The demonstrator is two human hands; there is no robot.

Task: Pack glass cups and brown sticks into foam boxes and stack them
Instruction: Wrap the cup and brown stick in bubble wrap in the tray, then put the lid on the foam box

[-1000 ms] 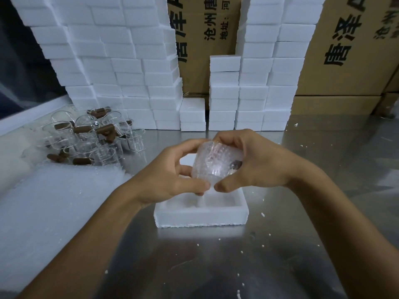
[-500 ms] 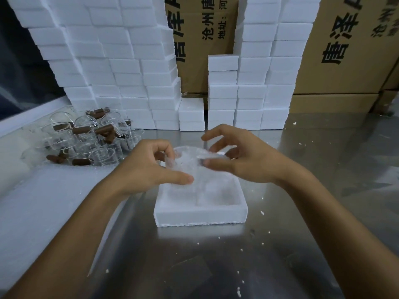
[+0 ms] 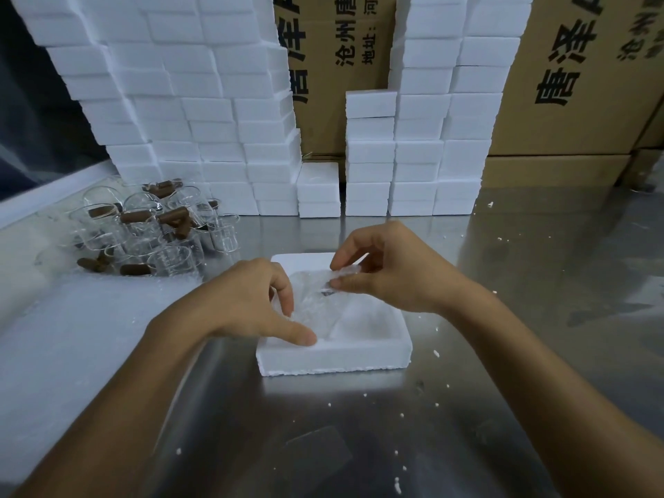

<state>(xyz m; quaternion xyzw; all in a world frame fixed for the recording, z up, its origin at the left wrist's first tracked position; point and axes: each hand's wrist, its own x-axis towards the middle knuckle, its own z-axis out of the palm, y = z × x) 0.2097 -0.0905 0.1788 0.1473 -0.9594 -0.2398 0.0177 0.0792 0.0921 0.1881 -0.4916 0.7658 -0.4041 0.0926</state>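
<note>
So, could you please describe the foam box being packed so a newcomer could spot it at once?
On the steel table, in front of the foam stacks, one foam box lies alone beneath both hands. Unlike the stacked ones, it is open.

Metal worktop in a cramped, dim packing corner

Shiny steel table [image 3: 539, 318] picks up soft overhead glare and is dotted with little white crumbs [image 3: 435, 354]. Big brown cartons [image 3: 575, 102] with black Chinese print wall off the back. On the left there's a pale ledge [image 3: 46, 195] under something dark, maybe a window [image 3: 32, 120], hard to say.
</note>
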